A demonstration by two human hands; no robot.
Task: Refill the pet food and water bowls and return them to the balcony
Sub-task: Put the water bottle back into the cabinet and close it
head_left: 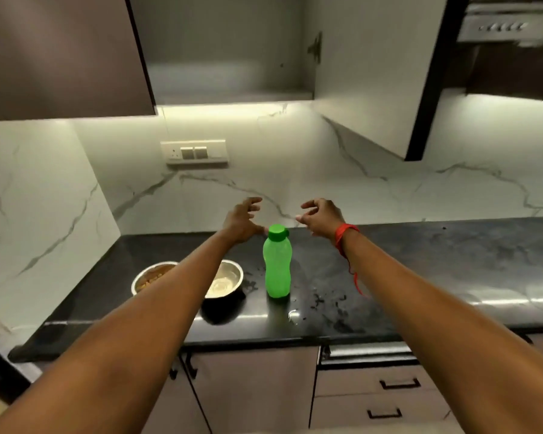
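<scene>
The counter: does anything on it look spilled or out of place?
Yes. Wet drops and a small puddle lie on the dark counter around the upright green bottle, toward the front edge. The cupboard door above stands open.

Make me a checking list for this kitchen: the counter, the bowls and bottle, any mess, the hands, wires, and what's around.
Surface: dark stone counter, glossy, wet in patches.
Job's things: two steel bowls side by side, partly behind the left forearm. The food bowl holds brownish food; the water bowl looks filled with water. The green bottle stands upright, cap on, right of the bowls.
Clutter: water drops around the bottle.
Hands: left hand and right hand raised over the counter, fingers spread and loosely bent, holding nothing; red thread on the right wrist.
Cables: nothing seen.
Surroundings: open wall cupboard above, switch plate on the marble wall, drawers below.
</scene>
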